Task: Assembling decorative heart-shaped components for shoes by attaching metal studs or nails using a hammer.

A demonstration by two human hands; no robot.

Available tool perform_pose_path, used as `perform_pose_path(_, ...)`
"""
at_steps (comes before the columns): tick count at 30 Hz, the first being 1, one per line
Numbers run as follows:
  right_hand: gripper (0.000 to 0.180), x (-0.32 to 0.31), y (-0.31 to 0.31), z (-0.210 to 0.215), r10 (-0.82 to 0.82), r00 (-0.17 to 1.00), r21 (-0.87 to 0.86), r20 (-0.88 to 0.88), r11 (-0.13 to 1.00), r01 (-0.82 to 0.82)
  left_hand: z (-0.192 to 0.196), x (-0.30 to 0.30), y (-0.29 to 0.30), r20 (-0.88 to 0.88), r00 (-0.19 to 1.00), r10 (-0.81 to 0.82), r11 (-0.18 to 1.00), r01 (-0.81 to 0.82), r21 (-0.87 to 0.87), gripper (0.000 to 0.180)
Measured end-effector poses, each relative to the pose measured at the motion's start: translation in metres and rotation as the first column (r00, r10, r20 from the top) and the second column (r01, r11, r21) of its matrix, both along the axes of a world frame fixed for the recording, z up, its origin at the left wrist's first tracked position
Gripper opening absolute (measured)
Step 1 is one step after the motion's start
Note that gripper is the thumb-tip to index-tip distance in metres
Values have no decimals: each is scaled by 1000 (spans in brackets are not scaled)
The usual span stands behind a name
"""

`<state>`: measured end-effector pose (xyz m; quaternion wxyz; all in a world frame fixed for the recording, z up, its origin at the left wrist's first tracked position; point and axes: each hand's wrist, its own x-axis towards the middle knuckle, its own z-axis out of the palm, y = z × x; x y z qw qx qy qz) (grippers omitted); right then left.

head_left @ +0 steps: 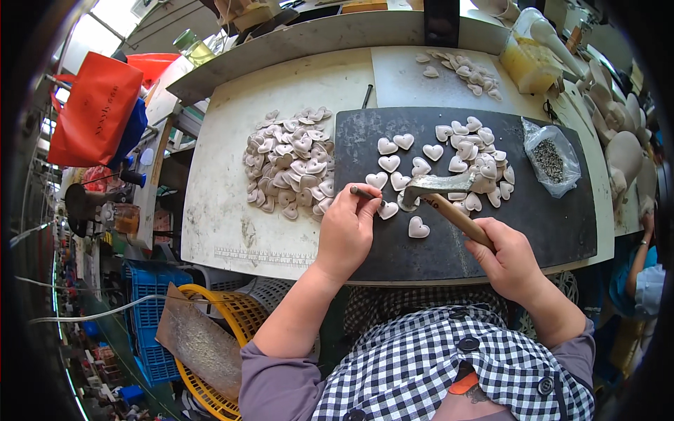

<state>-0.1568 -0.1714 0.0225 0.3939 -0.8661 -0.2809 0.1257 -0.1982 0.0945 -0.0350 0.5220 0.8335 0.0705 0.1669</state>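
Observation:
My left hand [347, 228] pinches a thin dark metal punch [363, 191], its tip over a pale heart-shaped piece [387, 209] on the dark slab [554, 224]. My right hand [507, 258] grips the wooden handle of a hammer [439, 188], whose metal head lies level just right of the punch. Single hearts are spread over the slab, one heart [418, 226] lying alone near my hands. A large heap of hearts [289, 163] lies on the white table [217, 210] left of the slab.
A clear bag of dark bits [551, 158] rests on the slab's right end. More hearts [465, 70] lie on a white board behind. A yellow block [528, 64], an orange bag [91, 109], a yellow basket [232, 316] and blue crates [151, 284] surround the table. Another person's sleeve [642, 281] shows at right.

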Motion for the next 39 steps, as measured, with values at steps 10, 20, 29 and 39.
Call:
perform_pose_path(10, 24, -2, 11, -14, 63, 994, -143, 95, 989, -49, 6, 4, 0, -48, 999, -25, 1000, 24, -17, 8)
perform_pose_path(20, 25, 2, 14, -14, 124, 987, -204, 101, 974, -102, -3, 6, 1, -42, 999, -18, 998, 15, -68, 8)
perform_pose_path(29, 22, 6, 19, -9, 119, 993, -364, -7, 924, -113, -5, 2, -9, 79, 996, 30, 952, -52, 302, 9)
perform_pose_path(39, 21, 0, 18, -17, 90, 996, -333, 13, 940, -81, -3, 0, -10, 51, 998, 37, 980, -47, 195, 10)
